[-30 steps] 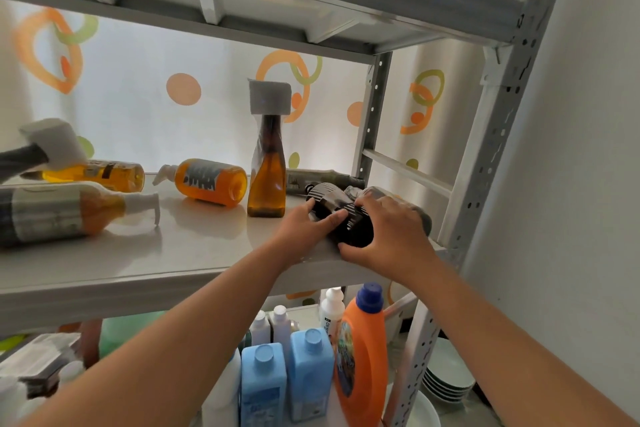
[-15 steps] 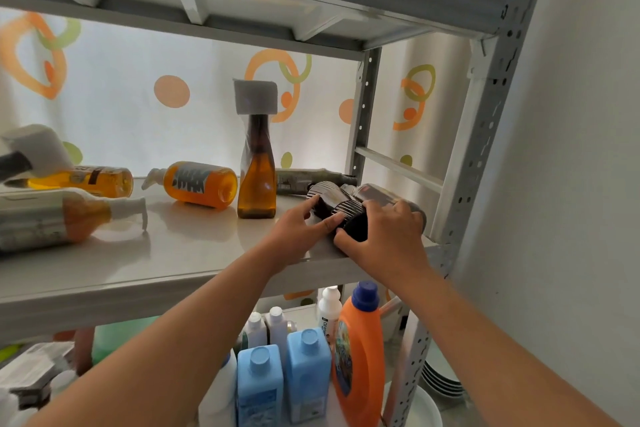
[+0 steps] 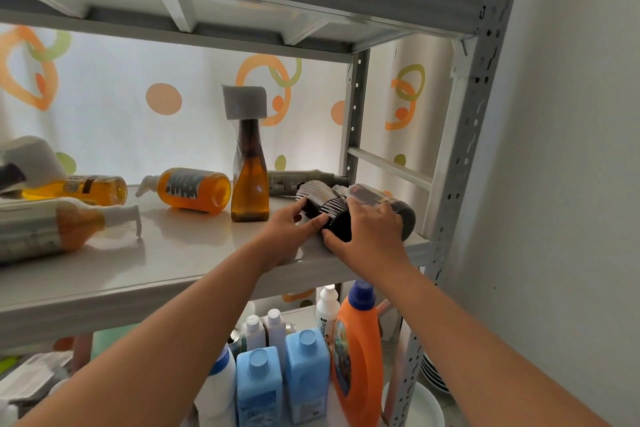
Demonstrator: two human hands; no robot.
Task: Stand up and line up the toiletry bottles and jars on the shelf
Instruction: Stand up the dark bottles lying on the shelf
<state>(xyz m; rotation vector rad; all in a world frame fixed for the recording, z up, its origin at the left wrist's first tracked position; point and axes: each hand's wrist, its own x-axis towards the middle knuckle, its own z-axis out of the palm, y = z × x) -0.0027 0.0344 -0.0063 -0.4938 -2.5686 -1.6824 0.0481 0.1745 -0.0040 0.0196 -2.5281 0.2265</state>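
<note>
Head view: at the right end of the shelf (image 3: 190, 253) dark jars (image 3: 334, 215) lie on their sides, close together. The left hand (image 3: 294, 229) grips them from the left, thumb and fingers curled onto the ribbed parts. The right hand (image 3: 370, 236) holds them from the right, fingers curled over the top and thumb underneath. Just left, an amber bottle (image 3: 250, 191) stands upright. An orange pump bottle (image 3: 192, 189) lies beside it. Below stands an orange jug (image 3: 356, 357).
</note>
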